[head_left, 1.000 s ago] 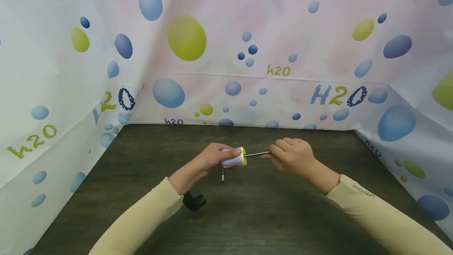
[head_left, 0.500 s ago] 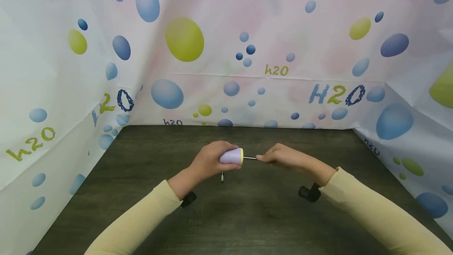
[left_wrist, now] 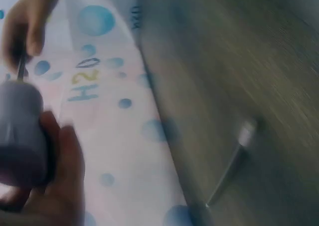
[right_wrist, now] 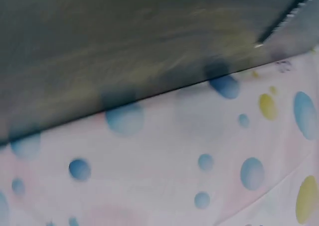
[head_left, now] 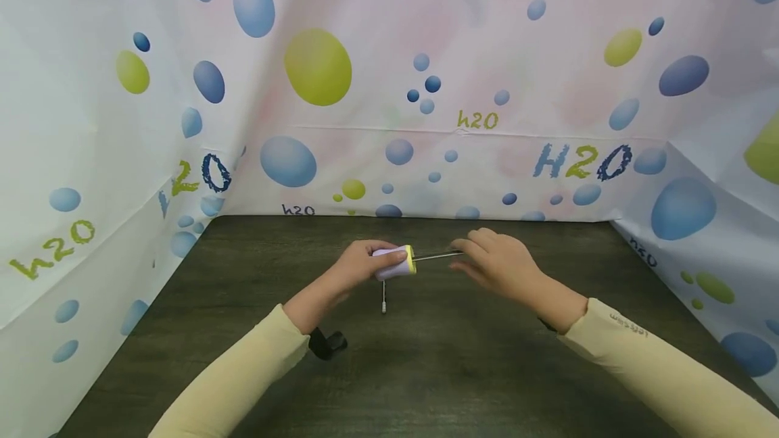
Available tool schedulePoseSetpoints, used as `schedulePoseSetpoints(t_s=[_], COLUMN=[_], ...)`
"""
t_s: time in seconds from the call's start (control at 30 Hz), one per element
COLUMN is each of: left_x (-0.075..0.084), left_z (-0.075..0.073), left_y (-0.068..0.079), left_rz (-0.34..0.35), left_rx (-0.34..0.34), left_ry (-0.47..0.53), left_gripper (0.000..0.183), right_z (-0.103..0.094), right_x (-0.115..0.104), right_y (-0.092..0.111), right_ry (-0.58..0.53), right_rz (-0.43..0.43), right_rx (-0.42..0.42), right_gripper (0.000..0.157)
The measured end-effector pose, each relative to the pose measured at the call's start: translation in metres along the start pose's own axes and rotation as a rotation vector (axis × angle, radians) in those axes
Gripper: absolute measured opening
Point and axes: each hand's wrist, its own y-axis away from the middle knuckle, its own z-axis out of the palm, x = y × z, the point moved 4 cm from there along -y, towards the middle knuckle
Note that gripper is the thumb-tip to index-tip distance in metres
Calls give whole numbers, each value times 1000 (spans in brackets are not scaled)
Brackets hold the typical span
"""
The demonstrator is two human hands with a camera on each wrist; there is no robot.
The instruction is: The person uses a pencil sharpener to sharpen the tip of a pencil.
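Note:
My left hand (head_left: 353, 269) grips a lavender cylinder (head_left: 389, 274) with a yellow end that faces right. In the left wrist view the cylinder (left_wrist: 20, 131) is blurred, with my left fingers wrapped beneath and beside it. A thin metal rod (head_left: 435, 257) sticks out of the yellow end. My right hand (head_left: 502, 269) has its curled fingers and thumb about the rod's far end; the exact contact is partly hidden. Below the cylinder, another thin rod with a pale tip (head_left: 384, 299) lies on the table. That loose rod (left_wrist: 232, 168) also shows in the left wrist view.
A dark wood-look table (head_left: 438, 370) spreads under both hands. White sheets with blue and green bubbles and H2O lettering (head_left: 426, 174) stand at its back and sides. A black wrist camera mount (head_left: 328, 345) hangs under the left wrist.
The right hand turned over to thumb-forward half a second ago and is now back with knuckles up. The left hand rolled the cylinder the opposite way and back. The loose rod stayed put.

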Motion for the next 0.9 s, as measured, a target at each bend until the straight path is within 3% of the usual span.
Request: schedulePoseSetpoints(t_s=[0.1, 0.23, 0.37, 0.5, 0.6, 0.7, 0.77, 0.9], left_x=[1, 4, 5, 10, 14, 18, 21, 25], left_z=[3, 8, 12, 14, 15, 16, 17, 19], left_y=[3, 6, 7, 7, 10, 15, 19, 27], left_rz=[-58, -66, -39, 57, 185, 384, 571, 975], left_rx=[-77, -109, -72, 26, 110, 173, 207, 310], left_ry=[65, 103, 81, -34, -130, -271, -405, -680], left_gripper=[49, 47, 43, 40, 40, 43, 46, 54], right_z=[-4, -4, -2, 0, 3, 9, 14, 21], right_x=[-4, -5, -6, -2, 3, 9, 11, 14], right_y=[1, 2, 3, 2, 2, 4, 6, 12], right_ry=[157, 208, 130, -38, -231, -480, -685, -1046], right_rz=[-199, -275, -193, 27, 280, 543, 682, 923], right_rx=[198, 284, 242, 78, -155, -399, -534, -759], right_gripper=[36, 33, 45, 59, 50, 34, 31, 42])
